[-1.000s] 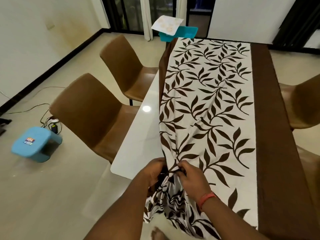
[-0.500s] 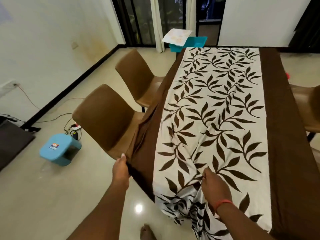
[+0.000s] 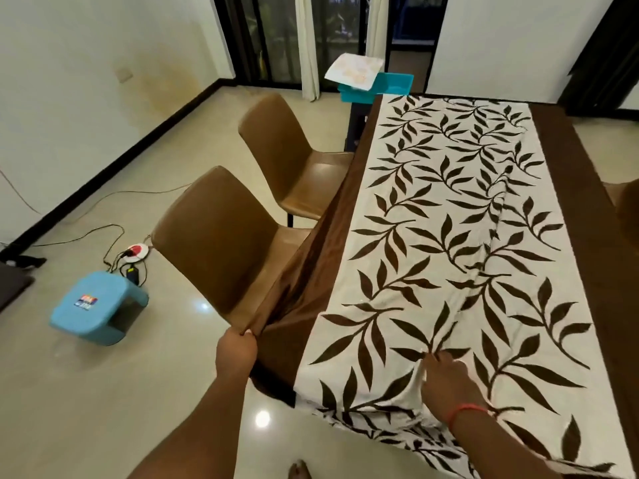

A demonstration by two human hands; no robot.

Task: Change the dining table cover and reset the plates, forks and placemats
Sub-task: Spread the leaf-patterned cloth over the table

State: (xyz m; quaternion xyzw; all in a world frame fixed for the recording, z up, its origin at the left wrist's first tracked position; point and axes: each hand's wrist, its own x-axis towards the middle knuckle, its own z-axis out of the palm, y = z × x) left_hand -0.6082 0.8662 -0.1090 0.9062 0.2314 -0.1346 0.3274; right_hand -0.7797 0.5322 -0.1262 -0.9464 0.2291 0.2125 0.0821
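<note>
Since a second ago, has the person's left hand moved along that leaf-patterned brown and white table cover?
Yes. The left hand left the right hand at the cover's middle and went left, toward the nearer brown chair, now pinching the leaf-patterned table cover by its brown edge.

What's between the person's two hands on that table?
In the head view, only tablecloth: its brown border and some leaf print span from the left hand, pinching the edge, to the right hand.

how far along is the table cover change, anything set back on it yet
The new cover is spread over the table. The left hand is pulling its brown side edge out; the right hand pinches the leaf-print middle. Wrinkles remain, and no plates, forks or placemats are on it yet.
</note>
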